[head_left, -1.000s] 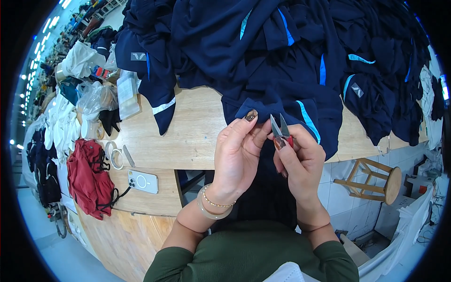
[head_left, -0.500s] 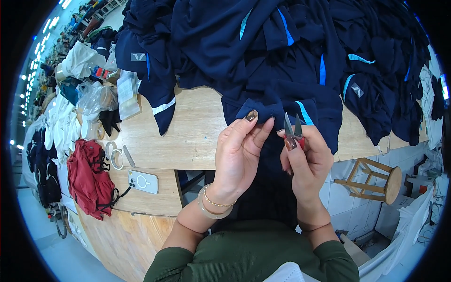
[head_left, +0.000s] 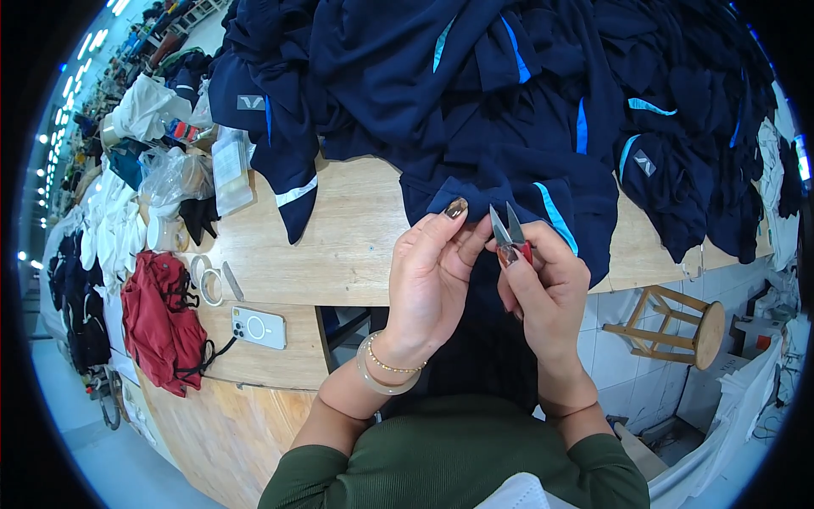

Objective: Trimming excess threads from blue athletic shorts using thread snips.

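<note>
At the worktop's [head_left: 356, 229] near edge, the left hand [head_left: 431, 284] pinches navy cloth [head_left: 476, 198] — best kept taut. The right hand [head_left: 549, 297] grips red-handled, pointed steel snips [head_left: 515, 229].

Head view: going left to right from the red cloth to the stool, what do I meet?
Red cloth → phone → left hand → right hand, holding snips → stool.
</note>
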The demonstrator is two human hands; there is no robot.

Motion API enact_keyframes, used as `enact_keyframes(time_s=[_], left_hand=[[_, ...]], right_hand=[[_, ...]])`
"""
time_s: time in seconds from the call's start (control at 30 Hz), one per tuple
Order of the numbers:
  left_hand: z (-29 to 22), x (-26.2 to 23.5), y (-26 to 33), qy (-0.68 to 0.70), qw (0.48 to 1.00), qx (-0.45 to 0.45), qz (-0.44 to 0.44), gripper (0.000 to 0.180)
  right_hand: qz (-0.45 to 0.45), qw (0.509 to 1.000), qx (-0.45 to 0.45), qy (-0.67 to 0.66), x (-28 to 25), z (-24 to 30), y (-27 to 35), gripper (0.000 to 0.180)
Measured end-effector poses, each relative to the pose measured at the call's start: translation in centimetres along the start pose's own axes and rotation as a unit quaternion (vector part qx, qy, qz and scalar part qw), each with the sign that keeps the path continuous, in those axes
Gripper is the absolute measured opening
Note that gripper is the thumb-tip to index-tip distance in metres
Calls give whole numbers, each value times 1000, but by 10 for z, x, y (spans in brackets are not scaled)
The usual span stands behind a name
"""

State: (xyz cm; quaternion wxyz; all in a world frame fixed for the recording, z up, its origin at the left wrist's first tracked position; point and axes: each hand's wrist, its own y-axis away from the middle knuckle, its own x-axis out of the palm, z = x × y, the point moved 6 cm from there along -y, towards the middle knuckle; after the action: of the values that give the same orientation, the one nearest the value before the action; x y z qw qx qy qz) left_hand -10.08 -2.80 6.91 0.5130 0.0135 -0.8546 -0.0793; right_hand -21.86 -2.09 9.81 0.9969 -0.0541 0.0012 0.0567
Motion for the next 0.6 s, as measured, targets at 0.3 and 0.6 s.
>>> enact_keyframes(time_s=[0.3,0.6], left_hand=[[1,1,0,-4,1000,-6,-10,18],[-1,4,-1,36,999,-16,-7,18]], right_hand=[[-8,998,1,-67,-2,5,-1,13],[0,997,25,-79,-8,8,1,13]])
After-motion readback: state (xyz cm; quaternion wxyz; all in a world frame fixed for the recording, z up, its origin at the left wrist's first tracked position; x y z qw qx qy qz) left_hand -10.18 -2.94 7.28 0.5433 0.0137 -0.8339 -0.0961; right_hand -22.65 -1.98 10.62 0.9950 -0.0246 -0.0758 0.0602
